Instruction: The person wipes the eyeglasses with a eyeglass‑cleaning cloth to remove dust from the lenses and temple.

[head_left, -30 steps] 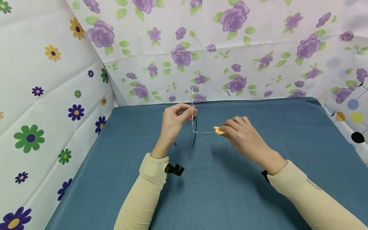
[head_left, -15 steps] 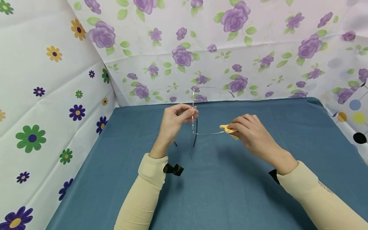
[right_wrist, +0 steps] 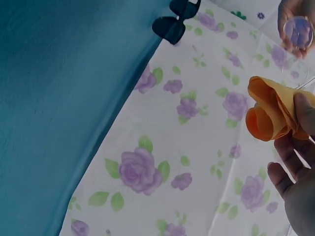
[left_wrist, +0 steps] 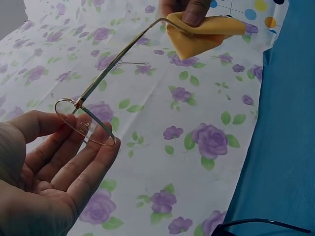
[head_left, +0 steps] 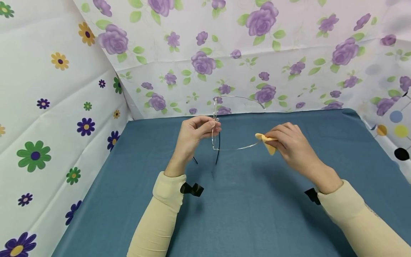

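My left hand (head_left: 192, 139) holds a pair of thin wire-framed eyeglasses (head_left: 241, 147) by the rim, above the blue-covered table. The front stands on edge and both temples point right. In the left wrist view, thumb and fingers pinch the rim near one lens. My right hand (head_left: 295, 151) pinches a folded yellow cloth (head_left: 269, 143) around the tip of the lower temple. Part of that tip is hidden in the cloth (left_wrist: 204, 38). The upper temple hangs free in the air.
Dark sunglasses (right_wrist: 170, 27) lie on the table behind my left hand, mostly hidden in the head view. The blue cloth (head_left: 237, 214) covers the table. White flowered sheets (head_left: 179, 39) rise at the back and sides.
My right hand has slid rightward with the yellow cloth along the lower temple to its tip. More of that temple shows now. My left hand has stayed nearly still.
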{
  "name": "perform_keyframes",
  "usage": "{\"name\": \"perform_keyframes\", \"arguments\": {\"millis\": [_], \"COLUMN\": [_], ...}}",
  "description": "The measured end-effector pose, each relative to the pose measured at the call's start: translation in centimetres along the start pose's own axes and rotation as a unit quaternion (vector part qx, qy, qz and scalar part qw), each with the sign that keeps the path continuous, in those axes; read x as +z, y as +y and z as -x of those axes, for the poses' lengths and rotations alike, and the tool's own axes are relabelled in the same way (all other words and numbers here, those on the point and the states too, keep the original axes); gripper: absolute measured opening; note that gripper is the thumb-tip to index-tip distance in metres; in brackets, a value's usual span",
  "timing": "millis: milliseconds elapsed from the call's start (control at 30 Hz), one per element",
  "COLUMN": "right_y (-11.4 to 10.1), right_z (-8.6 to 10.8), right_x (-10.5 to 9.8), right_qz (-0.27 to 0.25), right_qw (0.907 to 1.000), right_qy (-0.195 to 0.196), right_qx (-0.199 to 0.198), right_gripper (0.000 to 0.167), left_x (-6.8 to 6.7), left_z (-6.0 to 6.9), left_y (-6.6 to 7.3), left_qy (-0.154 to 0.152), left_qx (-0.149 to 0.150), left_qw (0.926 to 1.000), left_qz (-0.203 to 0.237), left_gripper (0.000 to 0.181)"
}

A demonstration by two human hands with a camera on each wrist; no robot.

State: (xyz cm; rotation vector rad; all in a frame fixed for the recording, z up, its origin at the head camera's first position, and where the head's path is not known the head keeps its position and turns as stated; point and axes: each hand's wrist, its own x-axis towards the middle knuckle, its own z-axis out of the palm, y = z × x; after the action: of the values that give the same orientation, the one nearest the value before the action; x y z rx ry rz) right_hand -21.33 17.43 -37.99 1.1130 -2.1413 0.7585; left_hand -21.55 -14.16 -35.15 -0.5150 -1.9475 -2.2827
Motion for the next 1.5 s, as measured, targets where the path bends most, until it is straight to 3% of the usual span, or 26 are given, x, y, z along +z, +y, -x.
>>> {"name": "perform_keyframes", "arguments": {"millis": [167,267,333,400,433,500,600,733,767,833,867,900,967,1000,1067,1167,1267,1433,1500], "right_y": [0.2,0.2,0.4,0.6,0.8,1.2,1.8,2.2,2.3,2.4,2.5,2.5,2.5,2.4,2.2,1.4,0.2,-1.4,-1.8], "right_z": [-0.2,-0.1,0.2,0.5,0.7,0.9,1.0,1.0,1.0,0.8,0.7,0.6,0.2,0.0,-0.4,-1.2,-2.1,-3.7,-4.1], "right_x": [-0.6,-0.5,-0.3,0.1,0.3,0.8,1.6,2.7,2.9,3.1,3.2,3.3,3.3,3.4,3.3,3.4,3.5,4.1,4.5], "right_qz": [-0.005,-0.037,-0.084,-0.156,-0.205,-0.310,-0.456,-0.563,-0.582,-0.606,-0.615,-0.620,-0.612,-0.602,-0.581,-0.548,-0.519,-0.454,-0.400], "right_qw": [0.9989,0.9952,0.9863,0.9647,0.9470,0.8986,0.8051,0.7006,0.6785,0.6445,0.6311,0.6234,0.6226,0.6281,0.6407,0.6686,0.7063,0.7777,0.8196], "right_qy": [0.020,0.025,0.021,0.017,0.015,0.015,0.015,0.008,0.007,0.005,0.001,-0.002,-0.007,-0.008,0.001,0.037,0.094,0.184,0.201], "right_qx": [0.043,0.087,0.140,0.211,0.246,0.310,0.380,0.438,0.449,0.466,0.472,0.477,0.488,0.493,0.502,0.501,0.472,0.394,0.358], "right_gripper": [0.028,0.026,0.021,0.016,0.017,0.022,0.028,0.024,0.025,0.031,0.037,0.042,0.049,0.051,0.050,0.042,0.034,0.028,0.027], "left_x": [-0.1,0.0,0.0,0.1,0.1,0.2,0.3,0.5,0.5,0.5,0.6,0.6,0.6,0.7,0.8,1.0,1.2,1.6,1.8], "left_z": [0.0,0.0,0.0,0.0,0.0,0.0,0.1,0.1,0.1,0.0,0.0,0.0,0.0,0.0,0.0,0.0,0.0,0.1,0.1], "left_y": [0.0,0.0,-0.1,-0.1,-0.2,-0.2,-0.3,-0.4,-0.4,-0.5,-0.5,-0.5,-0.6,-0.6,-0.6,-0.7,-0.8,-1.2,-1.3], "left_qy": [-0.006,-0.009,-0.010,-0.012,-0.013,-0.015,-0.017,-0.014,-0.014,-0.012,-0.012,-0.011,-0.012,-0.013,-0.017,-0.025,-0.033,-0.051,-0.058], "left_qx": [-0.002,-0.003,-0.005,-0.007,-0.007,-0.009,-0.011,-0.013,-0.014,-0.016,-0.017,-0.019,-0.021,-0.022,-0.023,-0.028,-0.036,-0.053,-0.059], "left_qw": [1.0000,0.9999,0.9999,0.9999,0.9999,0.9998,0.9998,0.9998,0.9998,0.9998,0.9998,0.9997,0.9997,0.9997,0.9996,0.9993,0.9987,0.9967,0.9956], "left_qz": [0.001,0.004,0.004,0.003,0.002,0.000,-0.002,-0.003,-0.004,-0.005,-0.005,-0.006,-0.006,-0.005,-0.004,0.003,0.013,0.036,0.044], "left_gripper": [0.010,0.010,0.010,0.011,0.011,0.011,0.011,0.012,0.012,0.013,0.014,0.014,0.015,0.016,0.018,0.019,0.017,0.014,0.015]}}
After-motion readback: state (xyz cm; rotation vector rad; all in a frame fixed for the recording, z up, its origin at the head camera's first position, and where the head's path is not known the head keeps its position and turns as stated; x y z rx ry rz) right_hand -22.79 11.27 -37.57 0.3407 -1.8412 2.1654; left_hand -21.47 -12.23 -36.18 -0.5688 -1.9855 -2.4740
